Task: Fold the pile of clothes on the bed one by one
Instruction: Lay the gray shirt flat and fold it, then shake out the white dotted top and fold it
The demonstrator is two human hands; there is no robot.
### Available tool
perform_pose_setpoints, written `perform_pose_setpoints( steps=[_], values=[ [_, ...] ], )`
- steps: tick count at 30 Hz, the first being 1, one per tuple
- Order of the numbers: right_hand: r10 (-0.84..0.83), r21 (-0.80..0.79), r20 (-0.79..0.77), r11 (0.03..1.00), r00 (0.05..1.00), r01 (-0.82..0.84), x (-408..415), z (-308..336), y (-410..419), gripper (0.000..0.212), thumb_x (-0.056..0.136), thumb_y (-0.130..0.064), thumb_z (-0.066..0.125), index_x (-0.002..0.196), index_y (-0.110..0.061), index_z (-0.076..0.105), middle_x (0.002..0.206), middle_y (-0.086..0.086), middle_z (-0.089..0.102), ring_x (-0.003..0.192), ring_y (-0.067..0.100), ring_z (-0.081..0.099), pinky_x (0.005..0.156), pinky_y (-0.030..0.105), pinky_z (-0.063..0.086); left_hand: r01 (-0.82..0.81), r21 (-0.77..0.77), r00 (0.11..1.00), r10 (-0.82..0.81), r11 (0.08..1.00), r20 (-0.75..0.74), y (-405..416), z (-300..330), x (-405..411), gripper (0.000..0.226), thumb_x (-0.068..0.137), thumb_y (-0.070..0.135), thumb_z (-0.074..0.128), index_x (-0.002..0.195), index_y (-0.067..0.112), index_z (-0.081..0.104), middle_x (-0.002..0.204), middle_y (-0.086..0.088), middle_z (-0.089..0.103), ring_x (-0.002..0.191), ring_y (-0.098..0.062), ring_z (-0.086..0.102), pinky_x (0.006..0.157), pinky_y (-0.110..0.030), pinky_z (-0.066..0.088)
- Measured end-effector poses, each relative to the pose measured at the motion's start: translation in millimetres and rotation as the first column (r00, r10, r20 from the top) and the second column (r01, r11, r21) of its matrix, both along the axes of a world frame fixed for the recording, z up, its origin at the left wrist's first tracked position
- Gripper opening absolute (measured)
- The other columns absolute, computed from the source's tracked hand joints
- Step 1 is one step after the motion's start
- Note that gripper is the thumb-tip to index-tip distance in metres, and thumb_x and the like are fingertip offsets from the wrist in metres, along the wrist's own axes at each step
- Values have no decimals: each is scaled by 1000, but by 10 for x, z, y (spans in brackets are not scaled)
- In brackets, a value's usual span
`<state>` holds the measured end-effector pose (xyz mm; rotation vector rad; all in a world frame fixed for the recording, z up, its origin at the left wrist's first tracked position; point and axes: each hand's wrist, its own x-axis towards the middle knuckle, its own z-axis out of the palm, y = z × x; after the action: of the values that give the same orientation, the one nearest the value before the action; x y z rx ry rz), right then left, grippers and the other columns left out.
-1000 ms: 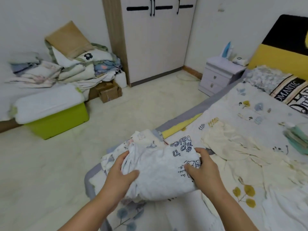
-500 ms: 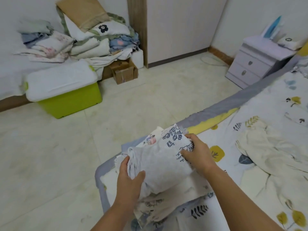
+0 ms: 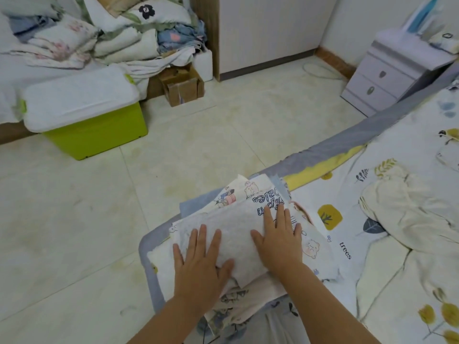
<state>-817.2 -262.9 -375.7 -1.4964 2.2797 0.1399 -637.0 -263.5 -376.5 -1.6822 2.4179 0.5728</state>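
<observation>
A folded white garment with dark printed lettering [image 3: 236, 229] lies on top of a stack of folded clothes [image 3: 248, 301] at the corner of the bed [image 3: 372, 281]. My left hand [image 3: 201, 261] presses flat on its near left part, fingers straight. My right hand [image 3: 280, 242] lies flat on its right part, fingertips by the lettering. A crumpled cream garment [image 3: 407, 214] lies unfolded further right on the leaf-print sheet.
Tiled floor lies left of the bed. A green bin with a white lid [image 3: 84, 115], a cardboard box [image 3: 181, 85] and a heap of bedding [image 3: 111, 31] stand at the back left. A lilac nightstand [image 3: 395, 70] is at the back right.
Both hands gripped the folded white garment and carried it left; it now lies on the stack at the bed corner, and both hands have flattened onto it.
</observation>
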Motion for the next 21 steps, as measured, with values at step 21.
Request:
perform_pose_setpoints(
  steps=[21],
  values=[
    [-46,-70,214,996,976,62,-480,1218,1479,31,98,-21,36,123,-11,52,119,12,60,109,26,54,84,31,38,334,53,939,-328,941,-104,248,1340,-758,36,97,33,39,133,27,43,133,6,50,119,-14,50,94,-23,38]
  ],
)
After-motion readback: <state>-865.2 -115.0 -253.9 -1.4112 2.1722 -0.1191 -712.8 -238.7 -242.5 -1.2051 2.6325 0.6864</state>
